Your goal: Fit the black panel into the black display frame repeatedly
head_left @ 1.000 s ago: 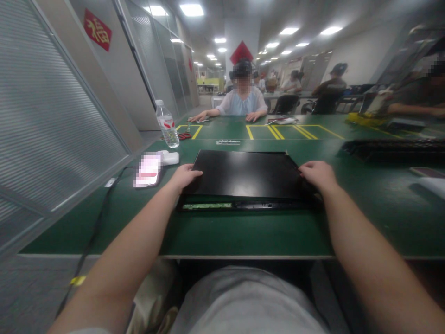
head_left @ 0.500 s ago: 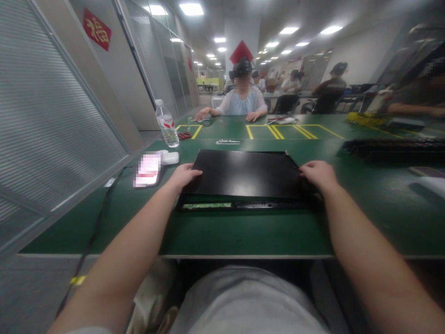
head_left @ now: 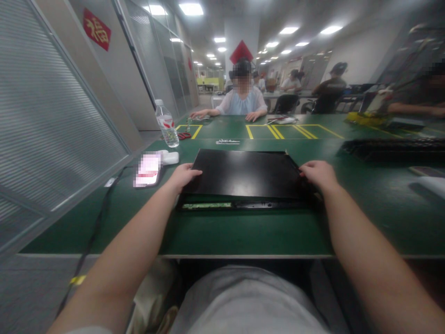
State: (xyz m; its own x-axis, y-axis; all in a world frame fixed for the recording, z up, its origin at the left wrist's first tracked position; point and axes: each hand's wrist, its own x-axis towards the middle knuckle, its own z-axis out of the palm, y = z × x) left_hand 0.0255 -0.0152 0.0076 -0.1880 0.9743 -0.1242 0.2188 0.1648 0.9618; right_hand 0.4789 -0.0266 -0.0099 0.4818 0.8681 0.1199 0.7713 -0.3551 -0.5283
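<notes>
A flat black display panel (head_left: 243, 174) lies at a slight skew over a dark frame (head_left: 271, 205). Along the near edge of that frame a green circuit strip (head_left: 206, 205) shows. My left hand (head_left: 184, 176) is closed on the panel's left edge, thumb on top and fingers beneath. At the panel's right side my right hand (head_left: 320, 175) pinches an edge; whether it holds the panel alone or the frame too, I cannot tell. The panel covers most of the frame.
On the green table (head_left: 243, 236), a phone (head_left: 149, 169), a white case (head_left: 170, 158), a water bottle (head_left: 167, 125) and red-handled scissors (head_left: 184, 136) are at left. Small pieces (head_left: 227, 142) lie beyond the panel. Dark parts (head_left: 392, 149) are at right. A person (head_left: 241, 99) sits opposite.
My hands and the panel stay in place. Across the table, the seated person's hand on the left side of the view has shifted slightly further left.
</notes>
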